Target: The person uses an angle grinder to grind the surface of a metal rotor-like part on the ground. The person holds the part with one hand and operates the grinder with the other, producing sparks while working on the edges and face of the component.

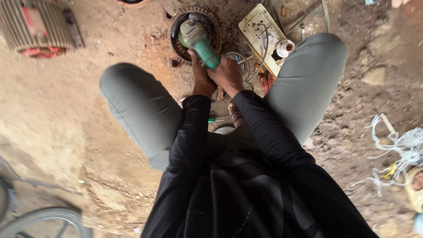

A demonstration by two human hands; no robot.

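- Head view: a person squats, grey-trousered knees spread, both black-sleeved arms reaching forward to a green, plastic-bodied angle grinder [199,39] with a pale grey head.
- The grinder is the landmark. Its head sits over a round, rusty metal motor housing [211,24] lying on the ground directly ahead, between the knees.
- Left hand [201,78]: fingers wrapped closed around the rear of the grinder's green barrel, from the near left side.
- Right hand [228,74]: fingers likewise curled shut on the barrel, just right of the left hand, the two touching.
- Handling, as a judgement: the grinder looks rigid and fairly heavy at the head end; the smooth plastic barrel could turn slippery with dust. The barrel is the sensible place to hold, two-handed as here, well back from the head.
- The housing looks heavy, stiff, rough with rust; unlikely to shift easily.
- Right of the grinder: a cream rectangular switchboard [262,34] with a cable across it and a white lamp holder at its near corner.
- Far left of the grinder: a ribbed grey electric motor [35,25] with red parts.
- Surface: bare, packed brown earth [61,132], uneven, littered with rust flakes and grit.
- Well to the right and nearer than the grinder: tangled white plastic strips [398,150].
- Near left, far behind the grinder: part of a wheel rim [42,217].
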